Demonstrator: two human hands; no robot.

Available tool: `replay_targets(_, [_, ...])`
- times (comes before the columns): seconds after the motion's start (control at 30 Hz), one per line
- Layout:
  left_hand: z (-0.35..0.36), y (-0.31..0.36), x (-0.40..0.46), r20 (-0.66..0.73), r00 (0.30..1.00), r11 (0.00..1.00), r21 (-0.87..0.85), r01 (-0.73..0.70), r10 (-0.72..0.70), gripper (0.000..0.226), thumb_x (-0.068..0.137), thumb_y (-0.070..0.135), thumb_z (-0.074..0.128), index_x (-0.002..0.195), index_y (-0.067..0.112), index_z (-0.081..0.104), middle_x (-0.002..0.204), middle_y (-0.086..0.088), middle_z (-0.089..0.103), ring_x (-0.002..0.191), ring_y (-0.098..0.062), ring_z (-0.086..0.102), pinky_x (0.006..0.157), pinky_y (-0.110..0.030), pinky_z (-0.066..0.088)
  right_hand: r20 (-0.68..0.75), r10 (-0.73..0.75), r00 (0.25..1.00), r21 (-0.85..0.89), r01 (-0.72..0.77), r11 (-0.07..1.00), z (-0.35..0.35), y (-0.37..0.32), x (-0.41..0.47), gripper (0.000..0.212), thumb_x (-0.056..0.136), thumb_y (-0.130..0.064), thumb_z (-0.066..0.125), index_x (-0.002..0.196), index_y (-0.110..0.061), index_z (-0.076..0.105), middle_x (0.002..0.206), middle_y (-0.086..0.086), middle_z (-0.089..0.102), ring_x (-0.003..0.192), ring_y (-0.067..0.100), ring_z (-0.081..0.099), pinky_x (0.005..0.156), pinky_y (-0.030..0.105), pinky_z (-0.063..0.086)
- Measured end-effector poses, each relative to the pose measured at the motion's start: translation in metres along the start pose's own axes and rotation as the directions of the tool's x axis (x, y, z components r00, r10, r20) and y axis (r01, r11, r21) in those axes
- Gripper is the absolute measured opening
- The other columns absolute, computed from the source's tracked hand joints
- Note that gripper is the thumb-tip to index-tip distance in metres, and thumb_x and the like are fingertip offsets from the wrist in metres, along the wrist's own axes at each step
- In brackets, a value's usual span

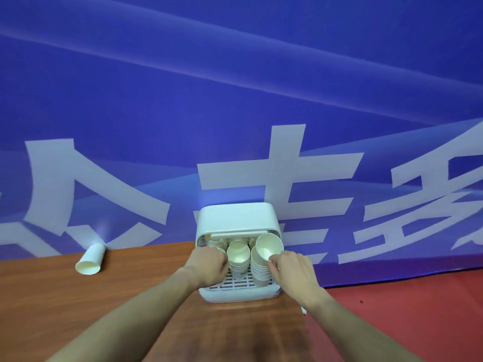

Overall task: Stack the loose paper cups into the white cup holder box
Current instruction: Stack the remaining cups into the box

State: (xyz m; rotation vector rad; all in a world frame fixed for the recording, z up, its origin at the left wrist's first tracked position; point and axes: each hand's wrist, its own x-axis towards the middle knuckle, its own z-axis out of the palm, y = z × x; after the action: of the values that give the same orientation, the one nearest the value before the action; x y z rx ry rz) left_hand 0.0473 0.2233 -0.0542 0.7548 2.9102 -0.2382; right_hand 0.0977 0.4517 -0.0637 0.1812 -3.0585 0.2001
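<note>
White box: box (236, 218) of smooth rounded plastic sits at the counter's far edge against the banner, front open, with a slotted tray floor (235, 284).
Stacks: nested paper cups stand in it; a middle stack (237, 259), a right stack (260, 267), and more behind, too crowded to count.
Top cup: cup (269, 246) is tilted, mouth toward the camera, touching the top of the right stack and not yet seated.
Right hand: right hand (294, 270) pinches that cup's lower rim with curled fingers.
Left hand: left hand (209, 265) is curled at the box's left opening; whether it holds anything, I cannot tell.
Loose cup: one cup (90, 259) lies on its side on the counter, well to the left.
Risk: pushed in at this tilt, thin paper may crease or jam, and the tall stack could topple.
Counter: counter (78, 309) is reddish wood-grain laminate.
Banner: banner (235, 100) is blue with large white characters.
</note>
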Motion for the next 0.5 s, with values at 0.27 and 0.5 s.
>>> replay_targets(0.27, [0.009, -0.001, 0.004, 0.020, 1.000, 1.000, -0.011, 0.005, -0.005, 0.032, 0.094, 0.034, 0.038, 0.094, 0.018, 0.065, 0.098, -0.007, 0.069, 0.090, -0.032, 0.064, 0.069, -0.033, 0.044, 0.103, -0.008, 0.995, -0.012, 0.009, 1.000, 0.013, -0.004, 0.010, 0.030, 0.097, -0.034, 0.041, 0.085, -0.019, 0.064, 0.090, 0.003, 0.067, 0.084, 0.030, 0.063, 0.062, 0.033, 0.036])
replay_targets(0.5, [0.020, -0.013, 0.003, 0.073, 0.997, 1.000, -0.004, 0.021, -0.021, 0.033, 0.094, 0.033, 0.037, 0.095, 0.018, 0.066, 0.096, -0.007, 0.069, 0.088, -0.033, 0.064, 0.065, -0.031, 0.037, 0.213, 0.037, 0.976, -0.024, -0.033, 0.999, 0.022, -0.008, 0.018, 0.025, 0.094, -0.033, 0.041, 0.093, -0.018, 0.061, 0.099, 0.005, 0.067, 0.094, 0.030, 0.062, 0.065, 0.032, 0.035])
